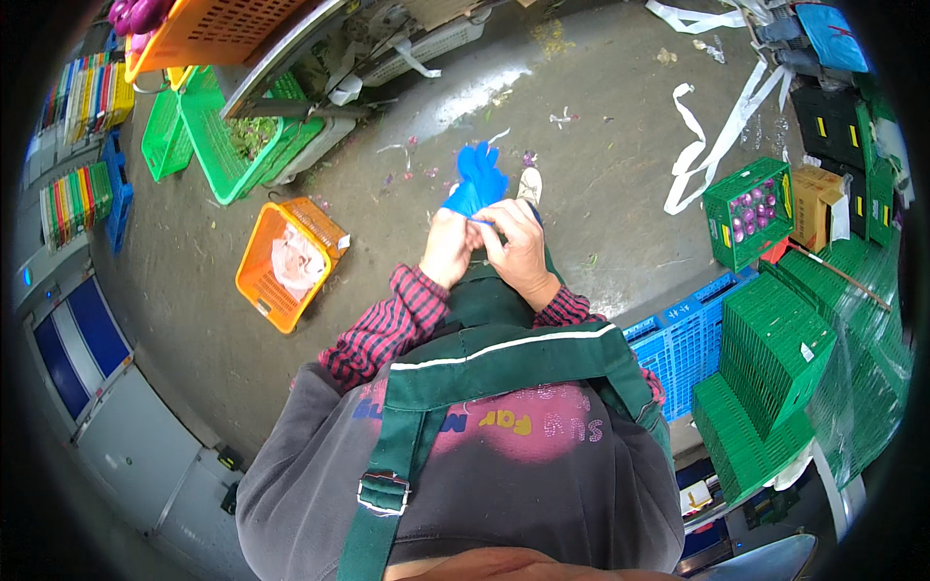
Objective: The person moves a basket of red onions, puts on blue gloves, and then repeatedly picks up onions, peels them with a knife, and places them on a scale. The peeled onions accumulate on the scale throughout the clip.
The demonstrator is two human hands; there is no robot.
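A blue glove (479,181) with a crumpled, finger-like shape stands out in front of my hands at the middle of the view. My left hand (447,245) is at its cuff, bare at the back of the hand and wrist; whether some fingers are inside the glove cannot be told. The thumb and fingers of my right hand (514,243) pinch the cuff's near edge, close against the left hand. Both wrists come out of checked red and black sleeves. Below them lies the dark green apron (501,363) over my grey top.
An orange plastic basket (265,269) with pale crumpled material stands on the floor at left. Green crates (211,167) and a metal-edged table (280,54) are at upper left. A green crate of purple onions (748,250), a blue pallet (676,356) and stacked green crates (781,348) stand at right. White strapping (701,163) trails over the floor.
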